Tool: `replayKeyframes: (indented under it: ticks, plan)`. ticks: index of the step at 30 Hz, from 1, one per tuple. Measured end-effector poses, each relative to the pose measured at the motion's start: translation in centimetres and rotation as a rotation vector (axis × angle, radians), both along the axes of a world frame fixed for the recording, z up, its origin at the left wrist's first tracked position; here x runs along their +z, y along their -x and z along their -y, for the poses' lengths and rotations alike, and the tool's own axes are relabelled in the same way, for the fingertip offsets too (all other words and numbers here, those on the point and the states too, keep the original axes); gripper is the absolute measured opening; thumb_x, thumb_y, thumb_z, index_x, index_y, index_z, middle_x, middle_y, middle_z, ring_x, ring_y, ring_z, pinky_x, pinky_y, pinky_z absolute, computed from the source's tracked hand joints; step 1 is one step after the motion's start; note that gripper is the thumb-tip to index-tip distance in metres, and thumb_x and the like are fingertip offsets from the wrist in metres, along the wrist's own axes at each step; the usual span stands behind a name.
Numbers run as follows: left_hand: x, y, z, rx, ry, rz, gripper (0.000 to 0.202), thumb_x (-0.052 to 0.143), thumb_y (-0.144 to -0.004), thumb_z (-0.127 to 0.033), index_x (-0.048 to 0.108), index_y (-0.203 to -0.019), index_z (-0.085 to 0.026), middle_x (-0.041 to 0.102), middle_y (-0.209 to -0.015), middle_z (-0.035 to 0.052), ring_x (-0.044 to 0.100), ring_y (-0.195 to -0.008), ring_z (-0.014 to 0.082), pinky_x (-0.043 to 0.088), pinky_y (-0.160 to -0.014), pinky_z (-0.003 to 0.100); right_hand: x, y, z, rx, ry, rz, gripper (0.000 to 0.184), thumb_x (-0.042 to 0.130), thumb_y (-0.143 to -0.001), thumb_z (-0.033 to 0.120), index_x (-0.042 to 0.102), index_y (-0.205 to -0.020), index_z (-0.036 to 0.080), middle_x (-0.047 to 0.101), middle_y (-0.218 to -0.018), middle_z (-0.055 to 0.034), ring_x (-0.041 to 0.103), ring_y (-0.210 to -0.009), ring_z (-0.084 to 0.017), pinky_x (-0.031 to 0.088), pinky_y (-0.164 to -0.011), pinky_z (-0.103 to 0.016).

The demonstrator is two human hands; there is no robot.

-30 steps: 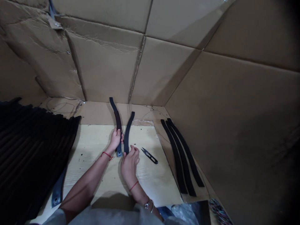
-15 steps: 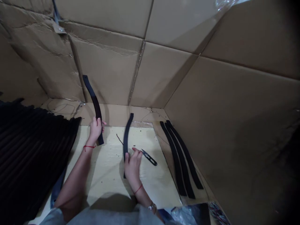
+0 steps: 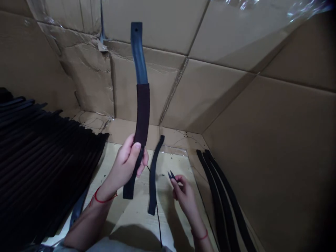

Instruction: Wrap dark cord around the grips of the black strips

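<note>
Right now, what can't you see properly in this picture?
In the head view:
- Most of the snips: the right hand hides them.
- The strap's middle: the left hand covers it.
- The ends of the long strips: the bottom edge cuts them off.
- The black pile: the left edge cuts it off.

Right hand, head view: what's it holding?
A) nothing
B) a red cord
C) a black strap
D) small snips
D. The right hand pinches the small snips, their pointed tips showing above the fingers, while the raised black strap is in the left hand.
</note>
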State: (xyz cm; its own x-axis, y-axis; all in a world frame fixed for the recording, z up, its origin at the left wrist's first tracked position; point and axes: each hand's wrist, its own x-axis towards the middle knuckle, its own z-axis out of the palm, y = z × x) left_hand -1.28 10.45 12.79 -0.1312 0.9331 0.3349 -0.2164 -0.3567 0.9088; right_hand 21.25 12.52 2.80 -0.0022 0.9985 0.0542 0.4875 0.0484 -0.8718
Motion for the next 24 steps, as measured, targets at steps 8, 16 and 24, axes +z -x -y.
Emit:
replayKeyframes:
  ticks: [8,16,24]
  plan:
    - [0.8,-0.9,1.8,0.104,0.009,-0.15,0.021,0.035,-0.101,-0.036,0.048,-0.109,-0.021,0.057,-0.066,-0.0057,0.046,-0.039,0.0047,0.037,-0.038,0.014,11.5,8.0,4.1,0.295,-0.195,-0.449,0.017,0.066,-0.085,0.03,0.055,-0.074,0.022,0.053,-0.056,0.0048,0.051,-0.039,-0.01,0.04,-0.035,-0.021]
    - [0.7,-0.8,2.0,0.261,-0.058,-0.267,0.021,0.037,-0.101,-0.03,0.049,-0.117,-0.023,0.055,-0.06,-0.0087,0.047,-0.039,0.0046,0.038,-0.039,0.015,11.6,9.8,3.1,0.31,-0.298,-0.542,0.015,0.065,-0.086,0.017,0.056,-0.075,0.021,0.053,-0.053,0.0076,0.053,-0.04,-0.007,0.041,-0.037,-0.016]
    - [0.7,-0.9,2.4,0.282,-0.097,-0.333,0.021,0.037,-0.101,-0.028,0.05,-0.117,-0.023,0.05,-0.05,-0.0101,0.046,-0.037,0.0058,0.036,-0.039,0.015,11.8,9.8,2.8,0.331,-0.27,-0.566,0.016,0.064,-0.087,0.015,0.056,-0.075,0.021,0.053,-0.053,0.0091,0.055,-0.041,-0.006,0.045,-0.04,-0.014]
